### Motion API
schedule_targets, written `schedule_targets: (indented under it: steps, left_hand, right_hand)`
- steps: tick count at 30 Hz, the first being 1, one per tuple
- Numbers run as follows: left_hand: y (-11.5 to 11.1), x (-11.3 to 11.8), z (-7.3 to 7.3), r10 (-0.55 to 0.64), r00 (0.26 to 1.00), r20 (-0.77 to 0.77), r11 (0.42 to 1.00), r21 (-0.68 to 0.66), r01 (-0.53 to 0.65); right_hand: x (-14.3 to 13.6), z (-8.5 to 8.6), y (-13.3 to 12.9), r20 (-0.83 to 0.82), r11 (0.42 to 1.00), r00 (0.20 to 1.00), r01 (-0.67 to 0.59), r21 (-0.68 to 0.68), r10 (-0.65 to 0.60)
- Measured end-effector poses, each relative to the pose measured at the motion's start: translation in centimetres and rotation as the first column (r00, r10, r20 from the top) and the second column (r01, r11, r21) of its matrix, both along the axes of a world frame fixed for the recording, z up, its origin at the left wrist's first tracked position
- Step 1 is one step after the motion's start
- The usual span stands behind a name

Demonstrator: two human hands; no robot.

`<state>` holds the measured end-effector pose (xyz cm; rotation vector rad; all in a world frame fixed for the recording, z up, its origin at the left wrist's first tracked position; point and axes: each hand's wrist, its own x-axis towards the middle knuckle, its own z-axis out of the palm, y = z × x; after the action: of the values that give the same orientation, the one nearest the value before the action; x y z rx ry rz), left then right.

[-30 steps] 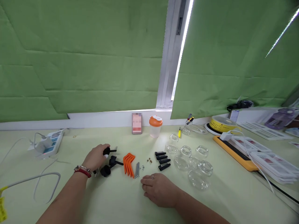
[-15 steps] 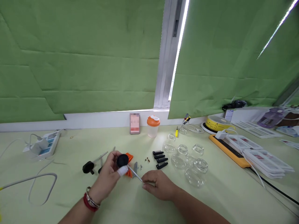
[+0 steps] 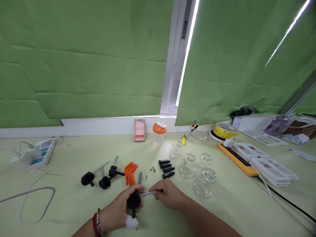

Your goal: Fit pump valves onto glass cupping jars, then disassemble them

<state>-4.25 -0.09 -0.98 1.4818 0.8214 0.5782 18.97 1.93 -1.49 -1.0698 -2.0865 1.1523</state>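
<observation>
Now holding a black knob (image 3: 134, 199) in the left hand (image 3: 120, 210), lifted just off the bench (image 3: 74, 210) and pulled in close to the body; a second ago that hand was out at the cluster of black knobs to the left, half a second ago already carrying one inward. Left grip closing around the knob body, one fingertip wrapped in white tape. Right hand (image 3: 168, 195) having moved from lying flat on the bench to pinching a thin metal rod (image 3: 146, 194), rod tip meeting the knob, hands nearly touching. Reading this as the rod-to-knob fitting step just starting; whether the rod is seated yet, cannot tell.

Sitting on the bench beyond the hands: two more black knobs with rods (image 3: 98, 176) to the left, orange clips (image 3: 130, 172) beside them, a few loose metal rods (image 3: 140, 177) just behind the hands, small brown bits (image 3: 153, 170), black toothed pieces (image 3: 166, 167), then clear glass cups (image 3: 197, 168) to the right.

Camera also having swung a little right, so the power strip (image 3: 32, 154) now sitting near the left edge.

Writing: nothing readable. Card (image 3: 139, 130) against the sill blurred out. Orange-lidded jar (image 3: 158, 133) showing no legible label. Yellow round tin (image 3: 224, 130) carrying a dark print, too small to make out. White packs (image 3: 274, 166) at right showing red marks, illegible.
</observation>
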Motion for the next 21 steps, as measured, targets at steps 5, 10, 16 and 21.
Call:
schedule_targets:
  steps: [5,10,16,21]
  left_hand:
    - [0.6,-0.7,0.4,-0.011,0.988,-0.152,0.986,0.165,0.036]
    - [0.8,-0.5,1.7,-0.034,0.932,-0.360,0.881,0.429,0.198]
    - [1.7,-0.8,1.4,-0.027,0.925,-0.379,0.838,0.496,0.228]
    - [2.5,-1.2,0.6,0.011,0.933,-0.359,0.823,0.534,0.195]
  right_hand:
    - [0.0,0.5,-0.1,0.110,0.991,0.993,-0.044,0.128,0.030]
    - [0.3,0.2,0.1,0.148,0.985,0.984,-0.117,0.128,0.098]
    - [0.3,0.5,0.6,0.215,0.965,0.976,-0.088,0.249,0.033]
    - [0.5,1.3,2.3,0.293,0.901,0.909,0.163,0.401,-0.295]
